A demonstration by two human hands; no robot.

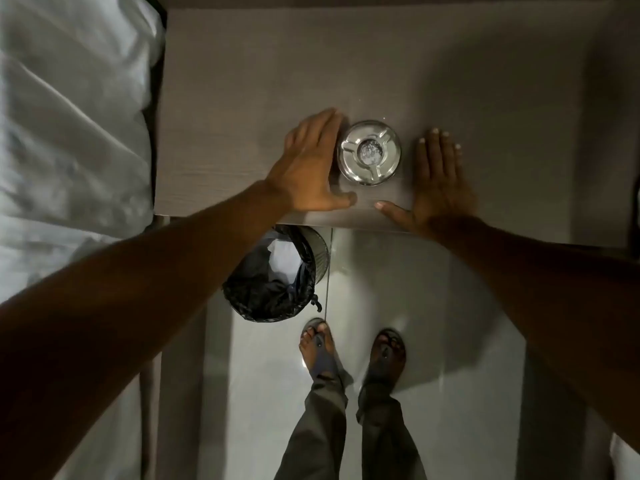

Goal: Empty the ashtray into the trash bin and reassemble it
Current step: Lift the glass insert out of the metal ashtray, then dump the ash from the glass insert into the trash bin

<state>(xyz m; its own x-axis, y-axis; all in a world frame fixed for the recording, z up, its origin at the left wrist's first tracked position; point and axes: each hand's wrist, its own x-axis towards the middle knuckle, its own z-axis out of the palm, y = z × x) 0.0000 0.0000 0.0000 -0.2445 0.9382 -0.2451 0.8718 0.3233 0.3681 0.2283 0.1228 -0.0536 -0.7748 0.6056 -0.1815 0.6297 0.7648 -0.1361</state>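
Observation:
A round shiny metal ashtray [369,152] with its notched lid on stands near the front edge of a grey-brown table [450,81]. My left hand [310,164] lies flat just left of it, fingers spread, close to its rim. My right hand [438,181] rests flat on the table to the right, a small gap away from the ashtray. Neither hand holds anything. Below the table edge, on the floor, stands a trash bin [277,275] lined with a black bag, some light paper inside.
A bed with white sheets [69,133] fills the left side. My feet in dark sandals [353,355] stand on a glossy light tile floor just right of the bin.

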